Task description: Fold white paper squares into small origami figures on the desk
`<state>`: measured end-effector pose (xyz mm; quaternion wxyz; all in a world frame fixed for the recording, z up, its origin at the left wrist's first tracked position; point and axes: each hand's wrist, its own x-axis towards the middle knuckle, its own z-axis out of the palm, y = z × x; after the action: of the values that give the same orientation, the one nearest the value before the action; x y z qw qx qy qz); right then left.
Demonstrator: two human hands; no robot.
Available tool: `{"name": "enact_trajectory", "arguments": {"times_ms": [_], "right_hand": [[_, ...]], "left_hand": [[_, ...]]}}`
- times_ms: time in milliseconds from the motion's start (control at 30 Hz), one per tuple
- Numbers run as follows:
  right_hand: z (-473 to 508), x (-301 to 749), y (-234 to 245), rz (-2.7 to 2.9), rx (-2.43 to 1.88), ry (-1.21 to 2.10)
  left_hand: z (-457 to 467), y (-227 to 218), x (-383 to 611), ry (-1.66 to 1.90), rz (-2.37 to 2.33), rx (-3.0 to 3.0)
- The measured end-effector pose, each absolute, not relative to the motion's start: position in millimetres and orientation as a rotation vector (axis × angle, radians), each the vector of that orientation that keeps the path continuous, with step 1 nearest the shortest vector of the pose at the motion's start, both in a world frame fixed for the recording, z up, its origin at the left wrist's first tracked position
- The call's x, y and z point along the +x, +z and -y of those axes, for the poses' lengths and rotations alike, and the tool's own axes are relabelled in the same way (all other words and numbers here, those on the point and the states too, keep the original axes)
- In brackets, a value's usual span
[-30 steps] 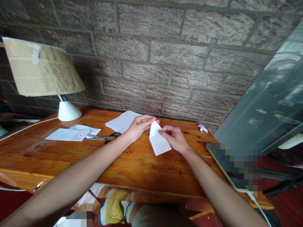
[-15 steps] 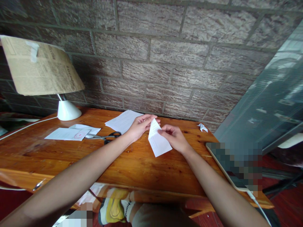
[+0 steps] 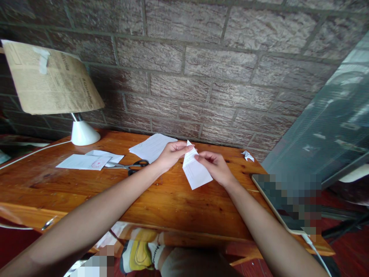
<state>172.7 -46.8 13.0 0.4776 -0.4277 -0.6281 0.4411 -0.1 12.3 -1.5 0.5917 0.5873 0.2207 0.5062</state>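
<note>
A white sheet of paper [image 3: 197,173], folded to a point at its far end, is held above the wooden table [image 3: 173,204]. My left hand [image 3: 174,154] pinches it near the tip, thumb on top and fingers behind. On the paper's right edge, my right hand [image 3: 215,165] grips with its thumb over the front; the other fingers are partly hidden behind. Faint printed lines show on the upper part of the paper. Black-handled scissors [image 3: 138,166] lie left of my left hand, and a stack of white sheets [image 3: 150,148] sits behind it.
A lamp [image 3: 85,132] with a newspaper shade stands at the back left. Paper pieces [image 3: 79,161] with a red stamp lie in front of it. A small folded paper piece [image 3: 248,156] and a tablet [image 3: 276,204] with a cable are on the right. A brick wall [image 3: 196,84] rises behind.
My left thumb has slid down slightly from the paper's tip, which now sticks out above it. The paper has tilted a little; both hands keep their hold.
</note>
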Motion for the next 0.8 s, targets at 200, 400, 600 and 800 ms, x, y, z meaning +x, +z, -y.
{"name": "enact_trajectory", "arguments": {"times_ms": [200,400,600,800], "right_hand": [[46,173,12,1.533,-1.071,1.042],[48,170,12,1.520,-1.084,1.019],[46,172,12,1.497,-1.096,0.978],[43,174,12,1.455,-1.074,1.001]], "left_hand": [[-11,0,1,1.154,-0.498,1.291],[-9,2,2,1.151,-0.485,1.219],[-7,3,0,1.155,-0.638,1.405],[-3,9,-2,1.185,-0.623,1.607]]}}
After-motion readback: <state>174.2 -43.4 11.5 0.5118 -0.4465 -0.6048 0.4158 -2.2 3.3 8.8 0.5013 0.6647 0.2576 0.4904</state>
